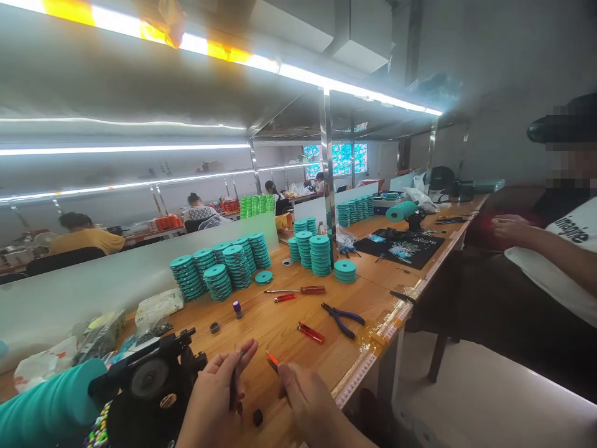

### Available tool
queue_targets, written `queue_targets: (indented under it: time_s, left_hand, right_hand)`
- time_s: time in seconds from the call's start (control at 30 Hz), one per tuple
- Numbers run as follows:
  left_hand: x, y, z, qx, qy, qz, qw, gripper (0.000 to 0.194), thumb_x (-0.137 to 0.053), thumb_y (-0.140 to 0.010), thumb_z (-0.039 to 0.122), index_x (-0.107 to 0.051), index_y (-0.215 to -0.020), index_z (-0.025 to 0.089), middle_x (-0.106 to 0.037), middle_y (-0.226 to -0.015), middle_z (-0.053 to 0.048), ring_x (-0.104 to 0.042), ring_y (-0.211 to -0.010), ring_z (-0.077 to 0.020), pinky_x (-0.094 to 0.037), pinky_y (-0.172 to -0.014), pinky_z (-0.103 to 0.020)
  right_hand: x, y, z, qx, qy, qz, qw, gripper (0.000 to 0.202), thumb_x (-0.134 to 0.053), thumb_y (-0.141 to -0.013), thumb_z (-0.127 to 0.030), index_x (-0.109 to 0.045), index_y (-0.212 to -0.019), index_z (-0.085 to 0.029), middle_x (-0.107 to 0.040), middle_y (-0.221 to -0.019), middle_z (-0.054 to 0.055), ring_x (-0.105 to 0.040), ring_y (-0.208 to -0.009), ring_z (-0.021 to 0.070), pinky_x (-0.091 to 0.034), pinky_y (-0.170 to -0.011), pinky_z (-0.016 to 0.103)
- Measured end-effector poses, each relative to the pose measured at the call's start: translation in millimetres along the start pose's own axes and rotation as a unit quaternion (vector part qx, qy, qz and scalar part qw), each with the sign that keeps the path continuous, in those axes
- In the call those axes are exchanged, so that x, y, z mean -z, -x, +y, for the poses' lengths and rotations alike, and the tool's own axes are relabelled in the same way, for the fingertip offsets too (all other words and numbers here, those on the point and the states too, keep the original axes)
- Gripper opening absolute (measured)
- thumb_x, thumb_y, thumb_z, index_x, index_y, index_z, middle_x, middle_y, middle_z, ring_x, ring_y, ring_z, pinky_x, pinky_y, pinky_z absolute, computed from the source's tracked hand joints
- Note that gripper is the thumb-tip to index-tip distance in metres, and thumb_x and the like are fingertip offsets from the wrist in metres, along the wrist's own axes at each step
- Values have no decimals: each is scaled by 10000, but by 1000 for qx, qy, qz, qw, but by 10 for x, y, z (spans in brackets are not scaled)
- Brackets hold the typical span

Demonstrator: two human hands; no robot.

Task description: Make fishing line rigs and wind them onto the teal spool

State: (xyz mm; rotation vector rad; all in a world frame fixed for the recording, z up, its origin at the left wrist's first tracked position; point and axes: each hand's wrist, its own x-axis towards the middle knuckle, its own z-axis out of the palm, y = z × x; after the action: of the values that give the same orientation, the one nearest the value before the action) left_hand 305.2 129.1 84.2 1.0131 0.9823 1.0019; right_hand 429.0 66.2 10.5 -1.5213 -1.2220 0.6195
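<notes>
My left hand [218, 387], low in the middle, has its fingers closed in a pinch. A thin dark strand, perhaps cord [233, 387], hangs from them, and a tiny piece shows at the fingertips. Facing it, my right hand [303, 392] grips a slim tool [273, 359] with an orange part and a dark part, its tip pointing toward the left hand; its exact kind is unclear. The two hands are apart. On the wooden table between and below them lies a small dark lump [257, 417].
Left stands a black winding machine [147, 376] with teal spools [51, 398]. Ahead are pliers [342, 318], red lighters [310, 333], a screwdriver [312, 290], a purple-capped bottle [237, 309] and stacked teal spools [237, 266]. A co-worker [559, 236] sits at the right.
</notes>
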Motion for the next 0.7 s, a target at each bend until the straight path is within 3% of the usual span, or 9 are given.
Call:
queue_targets:
  time_s: [0.1, 0.17, 0.27, 0.37, 0.53, 0.63, 0.7]
  left_hand:
    - [-123, -247, 109, -10, -24, 8, 1000, 142, -582, -791, 104, -528, -686, 183, -687, -1127, -151, -586, -1146, -202, -351, -414, -136]
    - [-206, -408, 175, -25, -41, 28, 998, 159, -586, -796, 125, -480, -695, 186, -617, -1249, -146, -543, -1200, -210, -299, -386, -126]
    - [-278, -580, 242, -28, -74, 44, 996, 146, -549, -830, 203, -486, -715, 138, -584, -1263, -161, -559, -1164, -285, -254, -408, -123]
    - [-280, -650, 276, -27, -97, 39, 994, 148, -567, -829, 215, -505, -720, 135, -581, -1263, -141, -606, -1096, -249, -279, -394, -111]
    - [-288, -580, 321, -13, -101, 26, 994, 208, -575, -809, 157, -463, -637, 192, -555, -1310, -88, -581, -1144, -217, -251, -312, -115]
    - [-304, -351, 382, -13, -87, -28, 996, 209, -585, -797, 170, -490, -612, 184, -601, -1244, -96, -647, -1039, -222, -210, -286, -134]
    - [-235, -135, 432, -16, -86, -61, 994, 133, -620, -753, 174, -567, -630, 175, -642, -1162, -110, -685, -946, -235, -208, -270, -145]
  right_hand:
    - [197, -104, 218, 3, 191, 78, 978, 500, -206, -971, -477, -520, -703, -195, -569, -657, 40, -497, -589, 155, -292, -557, 295]
    - [249, -167, 335, -12, 227, 92, 969, 472, -215, -977, -437, -522, -711, -196, -573, -655, 48, -506, -582, 170, -299, -551, 308]
    - [231, -207, 423, -18, 253, 95, 963, 425, -239, -985, -364, -574, -793, -185, -608, -762, 68, -560, -660, 195, -354, -586, 318]
    - [179, -205, 428, -16, 290, 98, 952, 290, -347, -957, -255, -623, -940, -169, -612, -924, 98, -582, -828, 234, -415, -698, 342]
    - [134, -220, 406, -7, 343, 112, 932, 181, -497, -872, -139, -656, -956, -167, -595, -941, 111, -539, -919, 275, -447, -784, 390]
    - [115, -213, 424, 8, 359, 119, 926, 135, -550, -833, -132, -665, -893, -169, -589, -921, 113, -534, -903, 284, -464, -779, 408]
    - [102, -173, 442, 23, 362, 130, 923, 213, -554, -824, -131, -642, -1015, -163, -580, -982, 122, -523, -955, 287, -454, -845, 426]
